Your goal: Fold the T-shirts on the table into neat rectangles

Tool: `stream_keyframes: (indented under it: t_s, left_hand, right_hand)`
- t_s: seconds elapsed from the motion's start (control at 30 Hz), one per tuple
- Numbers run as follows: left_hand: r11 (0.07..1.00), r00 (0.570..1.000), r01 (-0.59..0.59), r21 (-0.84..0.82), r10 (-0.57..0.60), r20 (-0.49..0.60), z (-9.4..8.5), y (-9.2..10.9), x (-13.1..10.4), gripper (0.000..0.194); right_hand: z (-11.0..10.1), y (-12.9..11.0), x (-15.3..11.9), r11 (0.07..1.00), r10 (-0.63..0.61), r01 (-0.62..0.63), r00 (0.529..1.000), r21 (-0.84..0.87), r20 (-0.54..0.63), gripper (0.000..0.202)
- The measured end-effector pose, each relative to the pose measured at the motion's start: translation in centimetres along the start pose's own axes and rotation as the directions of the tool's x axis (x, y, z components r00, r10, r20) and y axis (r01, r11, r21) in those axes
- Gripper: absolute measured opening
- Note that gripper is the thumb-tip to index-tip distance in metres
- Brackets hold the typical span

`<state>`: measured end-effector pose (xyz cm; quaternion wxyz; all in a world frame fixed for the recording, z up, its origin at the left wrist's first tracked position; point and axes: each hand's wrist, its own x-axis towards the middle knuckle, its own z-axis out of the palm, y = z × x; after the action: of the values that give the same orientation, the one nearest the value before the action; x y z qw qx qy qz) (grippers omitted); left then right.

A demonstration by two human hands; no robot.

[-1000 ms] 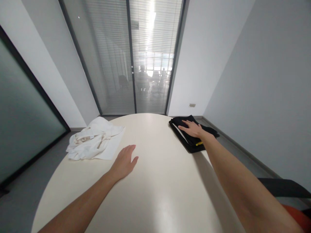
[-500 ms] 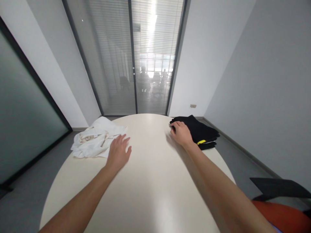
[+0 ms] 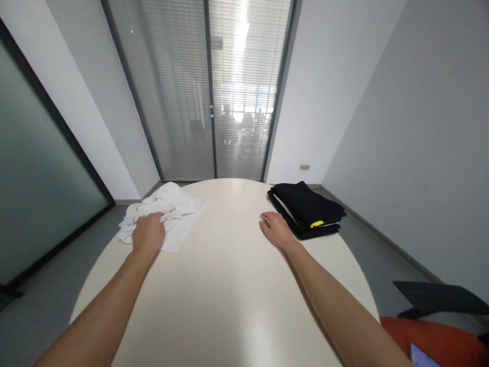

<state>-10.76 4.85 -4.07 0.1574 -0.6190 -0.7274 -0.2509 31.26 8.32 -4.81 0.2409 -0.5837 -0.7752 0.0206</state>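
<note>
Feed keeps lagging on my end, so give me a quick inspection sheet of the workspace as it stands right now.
Surface: round cream table, glossy, bare in the middle.
Job's things: crumpled white garment at the far left edge; folded black garment with a yellow tag at the far right edge.
Clutter: nothing seen.
Hands: left hand rests on the white garment, fingers curled into the cloth; right hand lies flat on the table just beside the black garment, holding nothing.
Cables: nothing seen.
Surroundings: glass door with blinds behind the table; dark chair part at lower right.
</note>
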Motion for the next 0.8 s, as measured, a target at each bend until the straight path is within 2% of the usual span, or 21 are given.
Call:
stream_keyframes:
  t_s: [0.2,0.3,0.4,0.47,0.53,0.6,0.67,0.7,0.73,0.8]
  left_hand:
    - [0.965,0.980,-0.193,-0.176,0.197,0.007,-0.4,4.3,-1.1,0.033]
    - [0.915,0.960,-0.262,-0.306,0.279,0.010,-0.7,6.5,-2.0,0.031]
    - [0.816,0.929,-0.329,-0.475,0.371,-0.006,-1.2,7.9,-2.7,0.030]
    - [0.730,0.912,-0.345,-0.590,0.409,-0.028,-1.6,8.5,-3.0,0.029]
    - [0.658,0.914,-0.327,-0.678,0.402,-0.050,-2.1,8.8,-3.1,0.028]
    - [0.633,0.950,-0.249,-0.733,0.305,-0.060,-2.5,8.9,-3.0,0.027]
    - [0.626,0.993,-0.106,-0.772,0.111,-0.046,-2.6,8.8,-2.7,0.027]
    - [0.610,0.999,-0.027,-0.792,-0.004,-0.037,-2.6,8.6,-2.5,0.028]
    - [0.577,0.993,0.044,-0.815,-0.115,-0.027,-2.5,8.4,-2.3,0.028]
    - [0.474,0.954,0.137,-0.870,-0.301,-0.014,-2.1,7.7,-1.7,0.026]
  right_hand:
    - [-0.3,-2.3,-0.4,0.980,-0.179,0.181,0.983,0.088,-0.028,0.039]
    - [-0.9,-4.2,-1.2,0.943,-0.309,0.309,0.951,0.124,-0.019,0.060]
    - [-1.1,-5.8,-1.9,0.913,-0.391,0.385,0.920,0.134,0.020,0.088]
    - [-1.0,-6.5,-2.2,0.906,-0.410,0.402,0.911,0.133,0.039,0.083]
    - [-0.8,-6.6,-2.1,0.907,-0.403,0.395,0.915,0.144,0.028,0.056]
    - [-0.9,-6.4,-1.8,0.928,-0.320,0.317,0.947,0.194,-0.014,0.034]
    - [-1.2,-5.7,-1.5,0.942,-0.147,0.156,0.988,0.296,-0.052,0.029]
    - [-1.4,-5.3,-1.3,0.931,-0.048,0.070,0.996,0.357,-0.071,0.029]
    - [-1.6,-4.9,-1.1,0.908,0.044,0.000,0.995,0.420,-0.095,0.030]
    - [-2.0,-3.9,-0.7,0.843,0.186,-0.072,0.969,0.533,-0.163,0.031]
